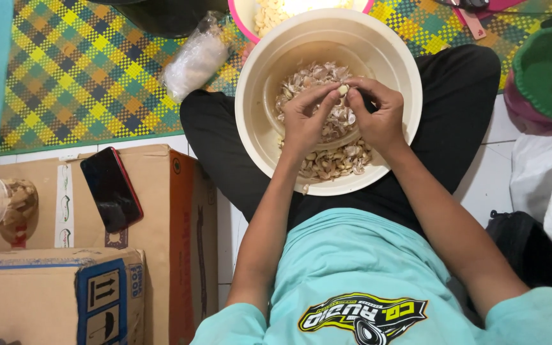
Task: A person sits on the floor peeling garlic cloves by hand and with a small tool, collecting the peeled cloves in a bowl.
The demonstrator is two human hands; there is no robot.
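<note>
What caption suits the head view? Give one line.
Both hands, left hand and right hand, peel a garlic clove over a cream bowl.

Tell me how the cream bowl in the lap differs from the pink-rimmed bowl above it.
The cream bowl is larger and fully in view; the pink-rimmed bowl is cut off by the frame's top edge. The cream bowl rests on the person's lap and holds papery garlic skins and cloves; the pink-rimmed bowl sits on the checked mat and holds pale pieces. Both are round and open-topped.
</note>
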